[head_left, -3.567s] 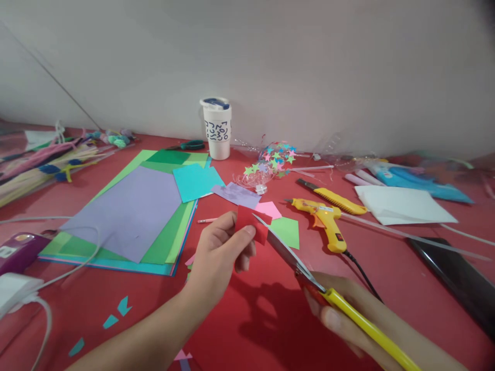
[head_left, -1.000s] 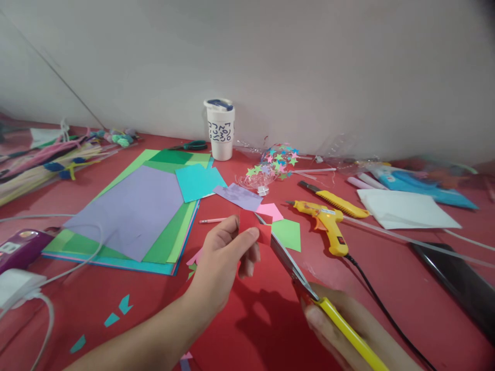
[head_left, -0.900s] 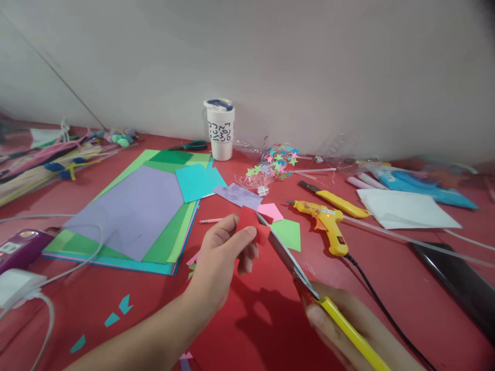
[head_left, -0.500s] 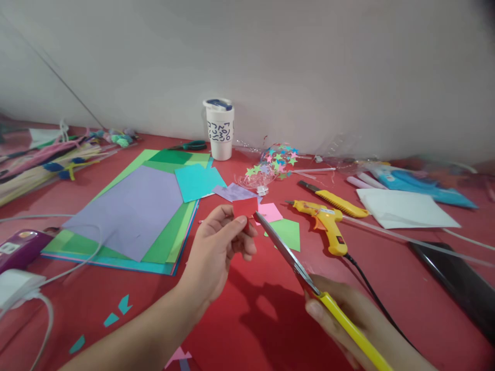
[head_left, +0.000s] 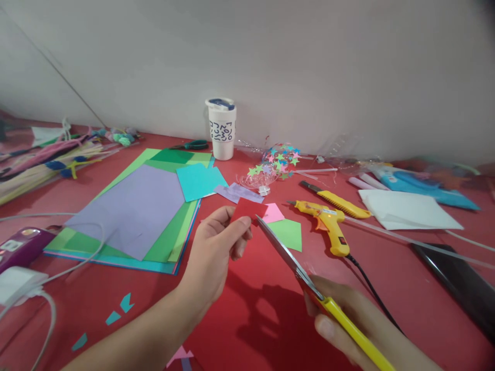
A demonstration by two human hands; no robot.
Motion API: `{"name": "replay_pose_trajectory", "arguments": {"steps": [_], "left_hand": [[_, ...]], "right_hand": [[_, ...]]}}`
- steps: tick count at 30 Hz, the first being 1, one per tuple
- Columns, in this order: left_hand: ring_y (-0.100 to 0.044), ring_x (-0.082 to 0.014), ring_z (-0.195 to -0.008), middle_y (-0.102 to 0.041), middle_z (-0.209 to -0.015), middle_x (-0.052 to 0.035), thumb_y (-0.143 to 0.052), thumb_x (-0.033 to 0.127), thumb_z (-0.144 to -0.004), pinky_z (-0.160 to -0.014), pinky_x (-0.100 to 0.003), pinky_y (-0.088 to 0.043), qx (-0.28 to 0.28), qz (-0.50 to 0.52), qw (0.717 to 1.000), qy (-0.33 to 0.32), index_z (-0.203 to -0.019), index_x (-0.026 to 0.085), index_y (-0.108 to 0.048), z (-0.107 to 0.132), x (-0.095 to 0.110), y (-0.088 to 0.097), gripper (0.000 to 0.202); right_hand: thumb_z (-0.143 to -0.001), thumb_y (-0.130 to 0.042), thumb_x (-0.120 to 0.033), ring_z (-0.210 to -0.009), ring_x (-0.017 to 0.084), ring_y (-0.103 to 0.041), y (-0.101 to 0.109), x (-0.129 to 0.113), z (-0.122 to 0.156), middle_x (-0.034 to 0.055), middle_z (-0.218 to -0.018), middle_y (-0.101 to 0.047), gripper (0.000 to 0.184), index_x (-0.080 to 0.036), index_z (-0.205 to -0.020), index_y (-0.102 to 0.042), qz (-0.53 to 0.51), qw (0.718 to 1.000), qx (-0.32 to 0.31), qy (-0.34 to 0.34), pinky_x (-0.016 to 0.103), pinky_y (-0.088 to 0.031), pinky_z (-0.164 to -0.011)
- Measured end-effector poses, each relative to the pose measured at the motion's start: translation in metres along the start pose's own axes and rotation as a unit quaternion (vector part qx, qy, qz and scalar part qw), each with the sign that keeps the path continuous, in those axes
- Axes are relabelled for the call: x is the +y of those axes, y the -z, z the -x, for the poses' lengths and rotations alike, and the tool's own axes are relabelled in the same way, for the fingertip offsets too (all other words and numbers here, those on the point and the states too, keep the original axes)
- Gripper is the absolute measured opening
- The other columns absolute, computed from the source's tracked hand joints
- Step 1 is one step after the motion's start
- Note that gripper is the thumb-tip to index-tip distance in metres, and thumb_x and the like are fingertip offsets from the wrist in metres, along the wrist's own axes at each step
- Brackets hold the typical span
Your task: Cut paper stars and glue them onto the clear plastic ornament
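Between the thumb and fingers of my left hand (head_left: 224, 237) is a small piece of red paper (head_left: 249, 207). My right hand (head_left: 344, 309) grips a pair of scissors (head_left: 288, 257) with yellow handles; their tips touch or overlap the lower right edge of the red paper. Just beyond the paper lie a pink paper square (head_left: 274, 212), a light green one (head_left: 286, 234) and purple paper pieces (head_left: 237, 193). A string of small paper stars (head_left: 276, 159) in several colours lies behind these, on clear thread.
Stacked coloured sheets (head_left: 131, 211) lie left, near a white tumbler (head_left: 222, 131). A yellow glue gun (head_left: 328, 226), a yellow cutter (head_left: 338, 202) and a black phone (head_left: 456, 288) are on the right. Teal scraps (head_left: 113, 317), a white adapter (head_left: 21, 284) and cables occupy the near left.
The red paper has turned in my left hand and shows more of its face to the right. The scissors have shifted slightly right and down.
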State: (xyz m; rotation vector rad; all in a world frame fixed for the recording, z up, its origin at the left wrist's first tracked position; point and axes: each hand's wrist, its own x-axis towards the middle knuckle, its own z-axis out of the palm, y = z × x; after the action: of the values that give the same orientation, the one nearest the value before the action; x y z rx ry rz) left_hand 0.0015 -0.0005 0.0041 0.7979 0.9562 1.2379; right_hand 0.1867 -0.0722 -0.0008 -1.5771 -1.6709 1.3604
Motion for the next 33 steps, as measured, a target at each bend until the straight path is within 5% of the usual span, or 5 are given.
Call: {"name": "replay_pose_trajectory", "arguments": {"steps": [6, 13, 33], "left_hand": [[-0.034, -0.0021, -0.039, -0.055, -0.052, 0.0054, -0.064, 0.022, -0.073, -0.040, -0.017, -0.023, -0.010, -0.009, 1.000, 0.011, -0.063, 0.017, -0.051, 0.001, 0.001, -0.002, 0.017], [-0.033, -0.0021, -0.039, -0.055, -0.051, 0.0054, -0.065, 0.022, -0.071, -0.040, -0.017, -0.024, 0.001, -0.006, 1.000, 0.017, -0.063, 0.017, -0.050, 0.002, 0.002, -0.003, 0.018], [-0.031, 0.0001, -0.037, -0.054, -0.051, 0.0067, -0.064, 0.022, -0.074, -0.041, -0.019, -0.018, -0.006, -0.028, 0.999, 0.044, -0.067, 0.017, -0.045, 0.000, 0.001, 0.000, 0.020]], "right_hand": [[-0.070, -0.042, -0.083, -0.042, 0.007, -0.024, 0.003, 0.000, 0.000, -0.0076, -0.057, -0.026, 0.061, -0.024, -0.064, -0.029, -0.030, 0.998, -0.052, -0.021, 0.023, -0.015, -0.037], [-0.068, -0.050, -0.079, -0.049, 0.014, -0.045, 0.002, 0.004, 0.006, -0.0025, -0.057, -0.045, 0.057, -0.023, -0.063, -0.045, -0.020, 0.999, 0.032, -0.009, 0.024, -0.039, -0.043], [-0.068, -0.053, -0.077, -0.057, 0.020, -0.053, 0.006, 0.008, 0.008, 0.0013, -0.059, -0.054, 0.052, -0.025, -0.064, -0.052, 0.021, 0.998, 0.053, 0.003, 0.027, -0.045, -0.049]]}}
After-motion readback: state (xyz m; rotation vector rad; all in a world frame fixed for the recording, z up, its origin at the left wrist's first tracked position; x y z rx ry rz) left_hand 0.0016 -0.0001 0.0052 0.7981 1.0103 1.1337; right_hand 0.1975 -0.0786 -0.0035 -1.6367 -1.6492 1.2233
